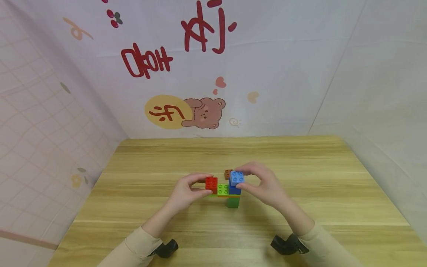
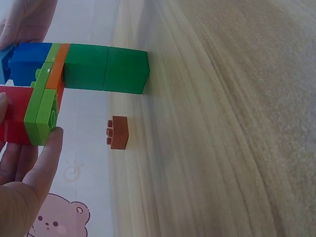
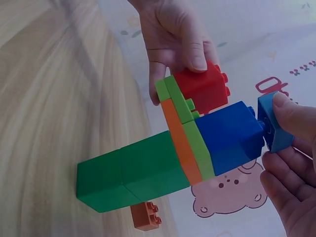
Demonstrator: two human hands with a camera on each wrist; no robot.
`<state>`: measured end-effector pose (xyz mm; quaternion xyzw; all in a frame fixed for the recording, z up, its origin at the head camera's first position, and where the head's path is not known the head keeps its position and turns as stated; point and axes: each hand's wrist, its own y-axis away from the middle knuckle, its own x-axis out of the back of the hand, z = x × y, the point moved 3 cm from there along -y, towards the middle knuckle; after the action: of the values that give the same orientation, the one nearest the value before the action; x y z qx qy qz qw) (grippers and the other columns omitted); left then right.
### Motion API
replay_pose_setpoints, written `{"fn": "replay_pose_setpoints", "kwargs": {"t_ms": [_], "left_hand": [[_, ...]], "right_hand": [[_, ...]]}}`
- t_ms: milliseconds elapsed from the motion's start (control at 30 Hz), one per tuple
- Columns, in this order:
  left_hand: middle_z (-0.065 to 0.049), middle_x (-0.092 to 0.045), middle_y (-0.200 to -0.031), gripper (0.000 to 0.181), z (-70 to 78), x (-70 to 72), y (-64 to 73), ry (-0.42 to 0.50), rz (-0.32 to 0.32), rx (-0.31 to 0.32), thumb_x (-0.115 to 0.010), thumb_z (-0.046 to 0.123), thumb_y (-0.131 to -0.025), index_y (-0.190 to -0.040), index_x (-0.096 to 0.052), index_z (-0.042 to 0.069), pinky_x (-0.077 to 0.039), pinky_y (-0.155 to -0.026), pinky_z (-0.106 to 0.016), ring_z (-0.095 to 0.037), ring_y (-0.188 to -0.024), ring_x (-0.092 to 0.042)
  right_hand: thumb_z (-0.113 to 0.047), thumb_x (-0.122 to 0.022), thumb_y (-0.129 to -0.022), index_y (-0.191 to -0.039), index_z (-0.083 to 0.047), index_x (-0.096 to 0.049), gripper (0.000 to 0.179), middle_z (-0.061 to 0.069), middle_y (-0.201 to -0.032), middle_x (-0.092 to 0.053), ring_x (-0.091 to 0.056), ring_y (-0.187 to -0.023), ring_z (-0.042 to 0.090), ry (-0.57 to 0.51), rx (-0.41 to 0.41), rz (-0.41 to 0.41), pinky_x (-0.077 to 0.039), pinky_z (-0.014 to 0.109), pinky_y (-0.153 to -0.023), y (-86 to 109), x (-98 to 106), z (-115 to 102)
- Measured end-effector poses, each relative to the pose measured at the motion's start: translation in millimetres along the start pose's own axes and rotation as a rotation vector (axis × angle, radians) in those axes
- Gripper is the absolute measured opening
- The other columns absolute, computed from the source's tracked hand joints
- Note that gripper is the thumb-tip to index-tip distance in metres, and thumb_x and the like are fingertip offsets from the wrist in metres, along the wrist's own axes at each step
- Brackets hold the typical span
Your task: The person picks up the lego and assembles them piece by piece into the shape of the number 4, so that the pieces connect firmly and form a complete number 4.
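Two stacked green blocks (image 3: 126,173) stand on the table, topped by a thin orange plate (image 3: 180,143) and lime green plates (image 3: 201,150). On one end of the lime layer sits a dark blue block (image 3: 229,136); on the part jutting left sits a red block (image 3: 200,89). My left hand (image 1: 186,189) grips the red block, with a finger under the lime plate. Between thumb and fingers of my right hand (image 1: 265,181) is a light blue block (image 1: 237,178), tilted right at the dark blue block's studs.
A small brown block (image 2: 120,132) lies on the wooden table (image 1: 160,159) behind the stack. Black wrist mounts (image 1: 166,248) show at both sleeves. A white printed curtain (image 1: 283,74) hangs along the table's back and sides.
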<state>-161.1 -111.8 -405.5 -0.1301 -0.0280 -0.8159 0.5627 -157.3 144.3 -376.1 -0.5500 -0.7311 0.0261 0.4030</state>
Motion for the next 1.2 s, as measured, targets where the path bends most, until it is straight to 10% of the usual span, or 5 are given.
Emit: {"fn": "replay_pose_setpoints", "kwargs": {"t_ms": [1200], "left_hand": [[-0.01, -0.065, -0.121, 0.044, -1.4, -1.5, -1.8, -0.011, 0.001, -0.005, -0.079, 0.005, -0.083, -0.125, -0.067, 0.002, -0.058, -0.083, -0.031, -0.029, -0.111, -0.061]], "right_hand": [[-0.009, -0.085, -0.078, -0.115, -0.013, -0.069, 0.04, -0.003, -0.108, -0.066, -0.061, -0.094, 0.013, 0.046, 0.116, 0.019, -0.056, 0.032, -0.082, 2.2, -7.4, 5.8]]}}
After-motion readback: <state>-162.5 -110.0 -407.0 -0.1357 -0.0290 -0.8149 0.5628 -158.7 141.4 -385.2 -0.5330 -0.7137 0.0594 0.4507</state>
